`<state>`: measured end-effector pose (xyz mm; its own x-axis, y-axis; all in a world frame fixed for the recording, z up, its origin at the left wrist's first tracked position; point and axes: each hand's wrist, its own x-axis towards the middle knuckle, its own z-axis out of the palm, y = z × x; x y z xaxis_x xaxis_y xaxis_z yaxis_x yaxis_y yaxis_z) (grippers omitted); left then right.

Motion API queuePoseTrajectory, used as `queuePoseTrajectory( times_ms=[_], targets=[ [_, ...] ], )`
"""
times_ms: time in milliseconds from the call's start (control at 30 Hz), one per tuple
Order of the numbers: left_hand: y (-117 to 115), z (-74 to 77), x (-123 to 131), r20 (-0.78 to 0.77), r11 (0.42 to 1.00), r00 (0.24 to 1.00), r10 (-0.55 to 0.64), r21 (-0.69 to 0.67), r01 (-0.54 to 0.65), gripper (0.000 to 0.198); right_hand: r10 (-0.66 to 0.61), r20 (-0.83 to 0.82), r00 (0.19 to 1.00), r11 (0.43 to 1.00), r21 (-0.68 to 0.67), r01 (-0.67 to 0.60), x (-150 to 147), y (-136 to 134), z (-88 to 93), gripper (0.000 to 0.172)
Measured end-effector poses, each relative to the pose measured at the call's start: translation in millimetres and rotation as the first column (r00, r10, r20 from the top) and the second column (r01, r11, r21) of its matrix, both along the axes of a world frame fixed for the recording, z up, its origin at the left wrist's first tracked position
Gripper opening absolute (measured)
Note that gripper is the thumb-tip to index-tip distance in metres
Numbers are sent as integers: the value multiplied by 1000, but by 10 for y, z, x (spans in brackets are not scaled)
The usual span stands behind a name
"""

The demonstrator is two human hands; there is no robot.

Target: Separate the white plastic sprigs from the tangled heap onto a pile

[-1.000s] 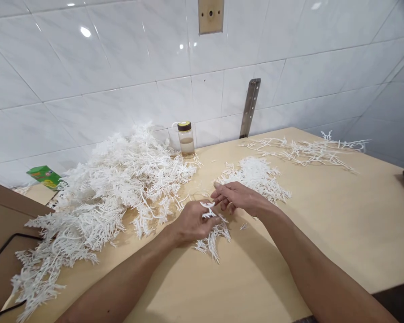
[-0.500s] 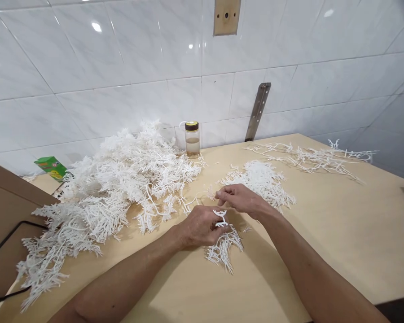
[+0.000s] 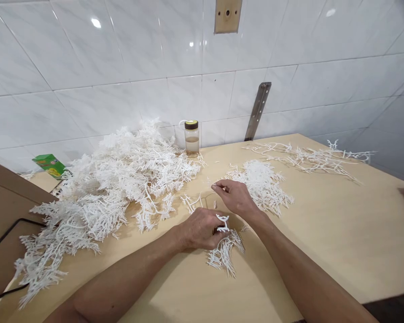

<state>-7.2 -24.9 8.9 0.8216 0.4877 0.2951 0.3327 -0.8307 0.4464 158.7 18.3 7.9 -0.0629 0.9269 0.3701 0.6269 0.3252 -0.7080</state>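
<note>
My left hand [image 3: 200, 229] is closed around a white plastic branch [image 3: 223, 229], whose forked tip sticks out by the thumb and fingers. Beneath that hand lies a small heap of white sprigs [image 3: 225, 256]. Just above and to the right, my right hand [image 3: 237, 196] has thumb and forefinger pinched together; whatever they hold is too small to make out. Beside the right hand, a flat pile of short white sprigs [image 3: 265, 186] rests on the table. A few thin white twigs [image 3: 191, 202] lie beyond my left hand.
A large mound of white plastic branches [image 3: 121, 175] covers the table's left side. Behind it stand a bottle [image 3: 191, 142] and a green box [image 3: 50, 165]. Bare white stems [image 3: 309, 159] lie at the back right. A metal strip [image 3: 257, 112] leans against the tiled wall.
My right hand has moved slightly up and left, its fingertips now pinched. The left hand has shifted a little, and the branch tip in it has tilted.
</note>
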Motion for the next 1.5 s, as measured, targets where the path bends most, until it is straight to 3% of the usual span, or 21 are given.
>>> queuePoseTrajectory(
  times_ms=[133,233,367,433,567,600,633,700,733,833,933,967,1000,1067,1133,1200,1267,1333,1400,1433,1500],
  targets=[
    [-4,23,-14,10,1000,1000,7,-20,-7,12,83,-212,974,996,-5,-86,-15,-50,51,26],
    [58,109,-96,84,993,994,65,-103,-56,16,212,-436,874,947,-129,-294,-19,-68,67,36],
    [224,297,-274,257,951,936,241,-254,-176,18,101,-533,840,879,-348,-327,43,-53,35,32],
    [296,374,-345,332,912,877,348,-338,-234,21,86,-515,853,827,-441,-349,75,-62,26,26],
    [356,425,-393,396,851,800,451,-461,-252,22,360,-468,807,642,-503,-578,95,-99,47,30],
    [358,422,-390,395,844,796,459,-473,-252,22,395,-405,825,669,-489,-560,98,-95,51,30],
    [358,417,-384,391,840,796,462,-481,-251,22,374,-312,873,756,-443,-482,107,-80,53,28],
    [356,412,-369,370,835,804,465,-485,-259,22,168,-134,977,956,-219,-194,144,-30,55,19],
    [355,412,-361,353,833,810,468,-483,-271,22,29,-103,994,996,-80,-37,175,-2,61,16],
    [362,416,-339,317,825,813,488,-473,-311,22,-204,-207,957,968,104,229,304,40,127,20],
    [385,398,-325,347,807,776,527,-491,-328,25,-91,-239,967,993,-89,72,444,-35,274,25],
    [397,386,-322,365,792,750,552,-512,-333,27,39,-213,976,971,-224,-87,481,-82,330,27],
    [410,374,-320,381,771,719,581,-542,-335,28,209,-188,960,882,-387,-268,512,-133,384,30],
    [439,353,-320,398,715,656,642,-620,-323,30,472,-206,857,602,-636,-484,550,-225,468,34],
    [467,348,-325,392,660,613,686,-690,-298,31,581,-243,777,396,-749,-531,570,-279,504,35],
    [487,360,-332,385,621,582,717,-732,-281,33,600,-239,764,337,-790,-512,592,-278,491,35],
    [498,380,-336,387,599,560,732,-758,-259,37,576,-189,795,400,-783,-476,619,-231,444,34],
    [499,397,-333,399,593,555,730,-774,-223,40,490,-91,867,617,-667,-419,625,-164,382,30],
    [491,402,-319,407,576,541,736,-797,-184,43,308,-25,951,858,-424,-289,572,-111,325,25],
    [485,401,-308,407,558,526,747,-814,-163,43,214,-40,976,928,-303,-216,517,-99,300,25],
    [470,393,-284,403,517,494,771,-849,-113,41,123,-132,984,977,-160,-144,355,-112,262,26]
  ],
)
